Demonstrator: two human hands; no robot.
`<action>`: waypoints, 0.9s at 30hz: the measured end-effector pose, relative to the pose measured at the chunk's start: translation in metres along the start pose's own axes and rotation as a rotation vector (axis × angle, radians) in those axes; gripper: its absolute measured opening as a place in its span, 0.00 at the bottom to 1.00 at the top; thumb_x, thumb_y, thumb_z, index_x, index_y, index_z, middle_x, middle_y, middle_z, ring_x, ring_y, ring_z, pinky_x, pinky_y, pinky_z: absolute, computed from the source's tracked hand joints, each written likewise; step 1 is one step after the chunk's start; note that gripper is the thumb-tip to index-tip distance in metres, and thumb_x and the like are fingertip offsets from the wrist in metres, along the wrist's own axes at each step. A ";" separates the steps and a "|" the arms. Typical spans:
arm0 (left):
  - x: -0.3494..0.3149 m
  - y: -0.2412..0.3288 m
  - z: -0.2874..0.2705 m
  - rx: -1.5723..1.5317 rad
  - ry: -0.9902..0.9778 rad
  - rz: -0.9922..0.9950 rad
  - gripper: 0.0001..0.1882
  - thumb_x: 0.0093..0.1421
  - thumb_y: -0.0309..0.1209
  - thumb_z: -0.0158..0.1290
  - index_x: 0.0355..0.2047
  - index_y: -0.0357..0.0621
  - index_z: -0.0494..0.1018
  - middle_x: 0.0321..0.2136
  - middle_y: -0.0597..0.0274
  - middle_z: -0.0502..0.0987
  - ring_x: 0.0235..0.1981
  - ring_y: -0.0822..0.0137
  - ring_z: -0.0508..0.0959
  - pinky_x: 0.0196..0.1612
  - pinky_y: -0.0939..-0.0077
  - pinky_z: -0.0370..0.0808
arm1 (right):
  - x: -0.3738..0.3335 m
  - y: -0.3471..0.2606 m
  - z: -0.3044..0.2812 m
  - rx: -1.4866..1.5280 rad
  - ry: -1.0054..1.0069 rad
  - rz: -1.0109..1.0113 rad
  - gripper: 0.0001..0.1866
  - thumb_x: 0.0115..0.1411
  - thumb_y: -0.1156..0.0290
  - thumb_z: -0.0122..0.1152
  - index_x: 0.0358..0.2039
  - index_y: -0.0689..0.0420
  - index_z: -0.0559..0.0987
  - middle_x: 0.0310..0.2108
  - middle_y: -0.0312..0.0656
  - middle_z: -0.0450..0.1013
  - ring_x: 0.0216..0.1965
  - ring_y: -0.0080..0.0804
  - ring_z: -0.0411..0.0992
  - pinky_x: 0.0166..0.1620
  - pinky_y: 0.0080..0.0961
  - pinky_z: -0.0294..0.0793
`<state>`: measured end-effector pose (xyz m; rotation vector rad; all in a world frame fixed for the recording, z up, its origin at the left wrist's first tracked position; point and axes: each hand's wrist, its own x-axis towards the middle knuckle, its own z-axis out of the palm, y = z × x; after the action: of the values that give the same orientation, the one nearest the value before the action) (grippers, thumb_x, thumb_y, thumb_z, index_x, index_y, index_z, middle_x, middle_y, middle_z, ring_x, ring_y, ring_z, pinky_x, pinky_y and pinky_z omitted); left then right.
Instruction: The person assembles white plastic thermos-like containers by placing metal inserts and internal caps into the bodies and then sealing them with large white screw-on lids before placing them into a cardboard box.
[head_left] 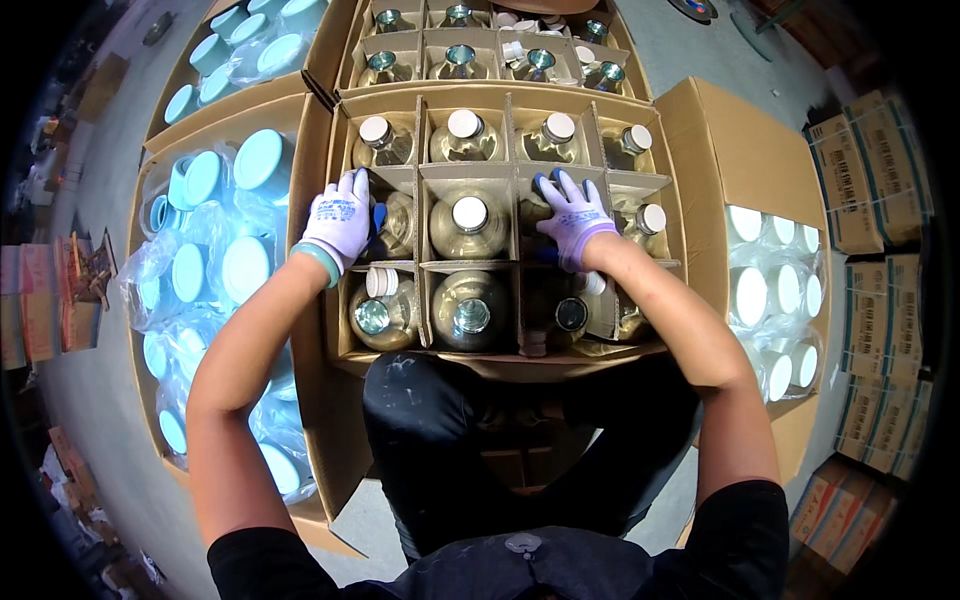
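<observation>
A carton with cardboard dividers point(421, 180) stands before my knees, full of round clear glass bottles. Over the left cell of its middle row my gloved left hand point(338, 218) bends, fingers and thumb around the top of a glass bottle point(396, 226); its neck is hidden. My right hand point(578, 222), also gloved, reaches into the third cell of that row. Its fingers curve apart over something hidden beneath. Between the hands stands a bottle with a white cap point(469, 213). Nearest me, bottles without caps show their mouths point(471, 316); white caps point(381, 282) lie beside one.
At left, cartons hold light-blue lidded containers point(246, 268) in clear plastic. A carton of white-topped containers point(750, 297) stands at right. Behind, another divided carton point(497, 80) holds uncapped bottles and loose white caps. Stacked sealed boxes point(880, 330) line the far right.
</observation>
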<state>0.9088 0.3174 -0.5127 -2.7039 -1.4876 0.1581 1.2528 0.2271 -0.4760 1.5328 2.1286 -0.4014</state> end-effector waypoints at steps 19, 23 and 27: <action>-0.095 0.054 -0.012 -0.249 0.127 -0.245 0.27 0.57 0.52 0.59 0.36 0.37 0.70 0.35 0.48 0.78 0.40 0.48 0.78 0.43 0.53 0.72 | -0.095 0.006 0.083 0.676 0.638 -0.403 0.36 0.46 0.73 0.66 0.59 0.54 0.68 0.48 0.49 0.75 0.43 0.49 0.72 0.48 0.37 0.71; -0.097 0.066 0.006 -0.260 -0.061 -0.471 0.36 0.55 0.61 0.56 0.44 0.36 0.69 0.38 0.44 0.80 0.40 0.45 0.80 0.47 0.52 0.68 | -0.092 -0.004 0.123 0.592 0.605 -0.333 0.33 0.48 0.71 0.66 0.58 0.51 0.68 0.55 0.49 0.71 0.55 0.52 0.68 0.61 0.48 0.60; -0.091 0.066 0.011 -0.353 -0.040 -0.553 0.34 0.54 0.57 0.60 0.43 0.36 0.68 0.36 0.45 0.81 0.38 0.45 0.81 0.47 0.53 0.68 | -0.098 -0.015 0.123 0.423 0.504 -0.244 0.36 0.50 0.69 0.62 0.63 0.45 0.66 0.62 0.50 0.65 0.63 0.55 0.61 0.67 0.57 0.48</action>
<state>0.9148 0.2054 -0.5242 -2.3928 -2.3976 -0.0847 1.2895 0.0817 -0.5268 1.7445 2.7767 -0.6365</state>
